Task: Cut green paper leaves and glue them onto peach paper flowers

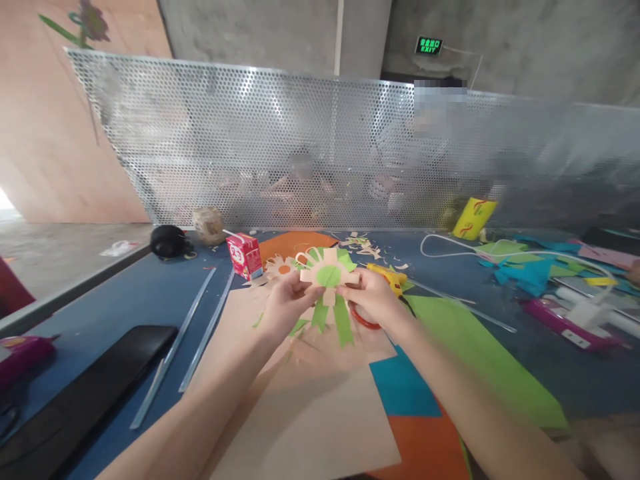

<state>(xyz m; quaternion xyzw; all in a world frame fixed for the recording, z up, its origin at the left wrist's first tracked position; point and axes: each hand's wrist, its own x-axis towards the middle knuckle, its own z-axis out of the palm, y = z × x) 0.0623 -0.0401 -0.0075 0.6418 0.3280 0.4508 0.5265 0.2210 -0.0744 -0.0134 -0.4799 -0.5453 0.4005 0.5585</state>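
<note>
Rosette (pixel 329 275) of green and tan strips was held above the desk (pixel 125 297). Our left hand (pixel 284 301) pinched its left edge; our right hand (pixel 374 298) pinched its right edge.

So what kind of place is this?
Probably a shared craft workshop: left hand and right hand hold a paper flower over a blue table strewn with coloured paper sheets, a glue gun lies nearby, and a perforated metal screen backs it.

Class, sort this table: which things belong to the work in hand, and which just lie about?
In hand: left hand, right hand, paper flower pinched between both.
Lying about: red carton, black round object, metal strips, yellow cup, green paper sheet.
</note>
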